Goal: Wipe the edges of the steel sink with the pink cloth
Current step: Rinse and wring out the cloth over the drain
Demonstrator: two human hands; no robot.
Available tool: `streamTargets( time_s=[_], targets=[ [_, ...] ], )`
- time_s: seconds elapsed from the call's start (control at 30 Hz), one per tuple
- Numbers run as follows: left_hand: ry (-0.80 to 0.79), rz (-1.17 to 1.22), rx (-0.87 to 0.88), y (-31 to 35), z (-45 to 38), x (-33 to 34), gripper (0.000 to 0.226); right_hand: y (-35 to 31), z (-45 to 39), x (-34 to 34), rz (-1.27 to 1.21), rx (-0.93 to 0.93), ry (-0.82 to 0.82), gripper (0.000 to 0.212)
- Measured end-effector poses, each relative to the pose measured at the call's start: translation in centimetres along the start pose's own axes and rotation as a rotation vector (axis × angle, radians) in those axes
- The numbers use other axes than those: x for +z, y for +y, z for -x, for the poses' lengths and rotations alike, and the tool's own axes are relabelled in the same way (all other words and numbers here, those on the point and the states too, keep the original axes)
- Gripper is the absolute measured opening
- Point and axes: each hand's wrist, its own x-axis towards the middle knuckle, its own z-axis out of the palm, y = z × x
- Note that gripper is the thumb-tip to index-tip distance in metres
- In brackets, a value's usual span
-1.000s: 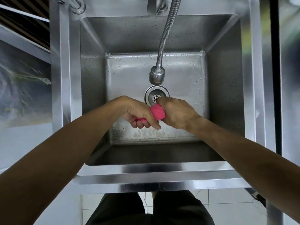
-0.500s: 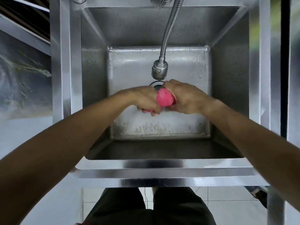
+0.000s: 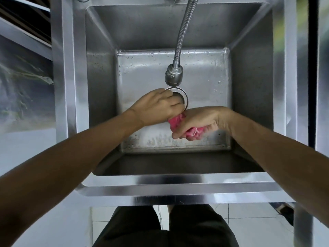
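Observation:
The steel sink (image 3: 170, 190) fills the view, a deep square basin with a flat rim all round. Above the basin's middle, both my hands grip the pink cloth (image 3: 178, 122), which is twisted into a tight roll. My left hand (image 3: 156, 106) holds its left end, just over the drain ring. My right hand (image 3: 201, 120) is fisted around the other end, and a bunched pink tail pokes out below its fingers. Most of the cloth is hidden inside the two fists.
A flexible steel faucet hose (image 3: 183, 31) hangs from the back rim, its spray head (image 3: 174, 74) just above the drain (image 3: 183, 98). Water drops dot the basin floor. My dark trousers (image 3: 160, 229) and white floor tiles show below the front rim.
My hands have turned against each other on the cloth: the right hand has dropped lower and to the right, the left has risen over the drain. The cloth looks more twisted.

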Motion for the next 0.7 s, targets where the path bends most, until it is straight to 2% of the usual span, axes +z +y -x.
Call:
streamTargets(
  time_s=[0.07,0.1,0.17,0.23,0.33,0.4,0.5,0.6,0.7],
  targets=[
    [-0.249,0.106,-0.173,1.0,-0.6,-1.3,0.020,-1.5,0.3,0.3,0.393,0.130,0.352,0.018],
    [-0.367,0.170,-0.296,1.5,-1.1,-1.9,0.020,-1.9,0.3,0.4,0.532,0.155,0.476,0.016],
    [-0.501,0.292,-0.548,2.0,-2.2,-2.4,0.019,-2.5,0.4,0.7,0.751,0.157,0.624,0.012],
    [-0.562,0.431,-0.739,2.4,-2.6,-1.7,0.020,-2.4,0.1,0.7,0.974,0.126,0.714,0.021],
    [-0.622,0.664,-0.910,2.3,-2.3,0.0,0.024,-1.6,-0.6,0.4,1.226,0.045,0.795,0.037],
    [-0.688,0.798,-0.959,2.1,-2.4,0.2,0.025,-1.1,-1.2,0.0,1.333,0.002,0.824,0.042],
    [-0.767,0.984,-0.992,1.5,-2.7,-0.1,0.017,-0.8,-1.7,-0.8,1.421,-0.065,0.839,0.044],
    [-0.833,1.219,-1.076,0.8,-2.5,-0.1,0.024,-0.6,-2.0,-1.3,1.480,-0.138,0.834,0.048],
    [-0.896,1.305,-1.086,1.1,-2.2,0.4,0.030,0.1,-2.1,-1.6,1.540,-0.179,0.825,0.049]
  ],
)
